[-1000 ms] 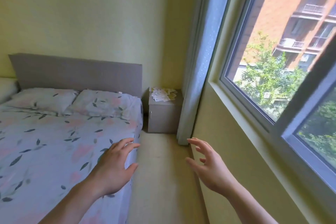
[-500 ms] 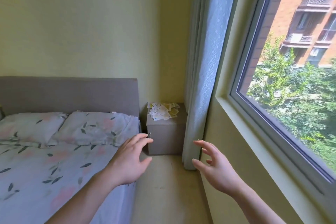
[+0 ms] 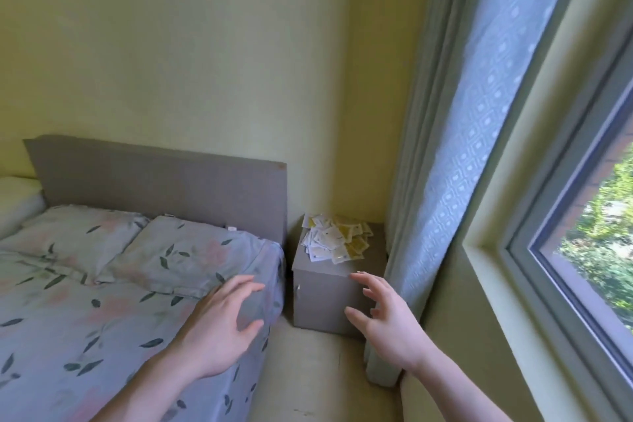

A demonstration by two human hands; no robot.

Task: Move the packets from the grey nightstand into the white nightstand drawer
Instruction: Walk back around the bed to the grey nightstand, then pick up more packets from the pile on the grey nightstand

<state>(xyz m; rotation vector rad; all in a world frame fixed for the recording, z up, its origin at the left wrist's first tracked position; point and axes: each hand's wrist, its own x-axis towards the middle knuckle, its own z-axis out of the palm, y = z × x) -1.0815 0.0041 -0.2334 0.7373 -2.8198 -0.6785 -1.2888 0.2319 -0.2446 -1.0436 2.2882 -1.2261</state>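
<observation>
A heap of several small white and yellow packets (image 3: 335,238) lies on top of the grey nightstand (image 3: 325,298), which stands in the corner between the bed and the curtain. My left hand (image 3: 222,329) hovers over the bed's corner, fingers spread, holding nothing. My right hand (image 3: 387,322) is raised in front of the nightstand's right front edge, fingers apart and empty. Both hands are short of the packets. No white nightstand is in view.
The bed (image 3: 102,301) with floral bedding and a grey headboard (image 3: 154,178) fills the left. A pale blue curtain (image 3: 455,147) hangs right of the nightstand, beside the window (image 3: 582,216). A narrow strip of beige floor (image 3: 308,370) runs between bed and wall.
The view has come closer to the grey nightstand and its packets look larger. Both hands have stayed open and moved forward toward it.
</observation>
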